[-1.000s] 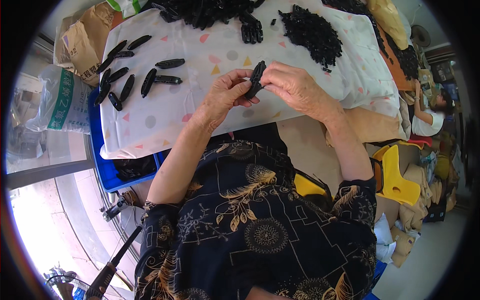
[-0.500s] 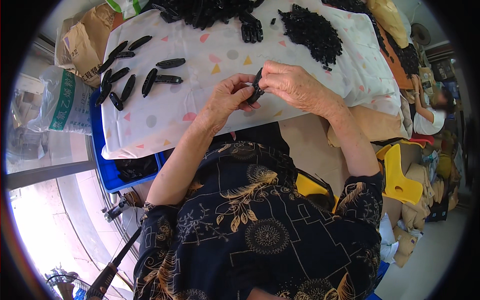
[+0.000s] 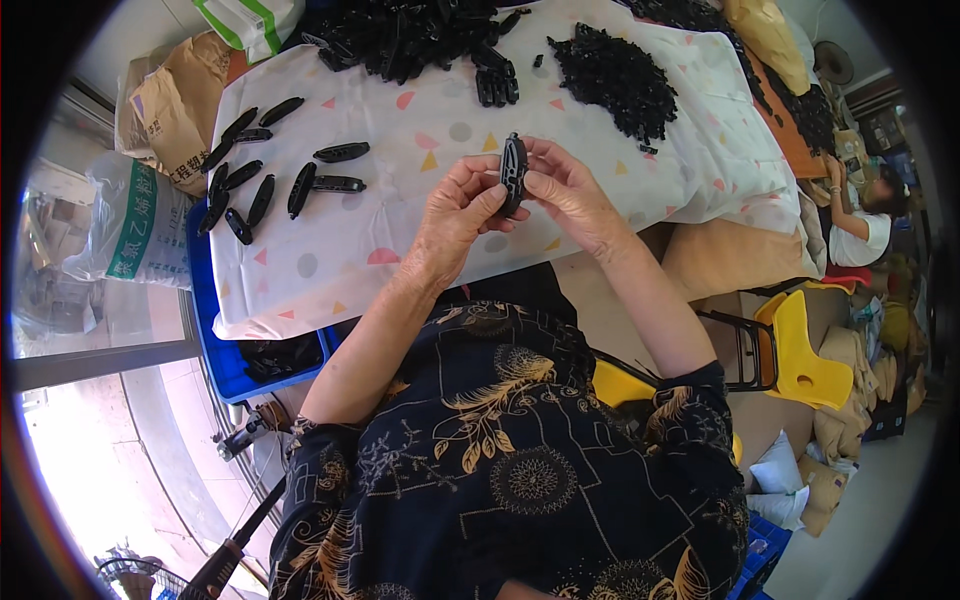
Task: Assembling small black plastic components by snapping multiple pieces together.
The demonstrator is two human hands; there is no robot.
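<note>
The left hand [image 3: 462, 208] has its grip pinching one side of a black part [image 3: 513, 175], thumb on its face; the right hand [image 3: 572, 197] pinches the other side, thumb and fingers closed on it. The part stands nearly upright between the two hands, over the near side of the cloth-covered counter [image 3: 410, 215]. Similar pieces [image 3: 302, 190] lie scattered to the left. A big heap [image 3: 405, 40] of black parts sits at the far side, a heap of smaller bits [image 3: 615, 82] to its right. Below the counter's left corner is a blue bin [image 3: 207, 325].
</note>
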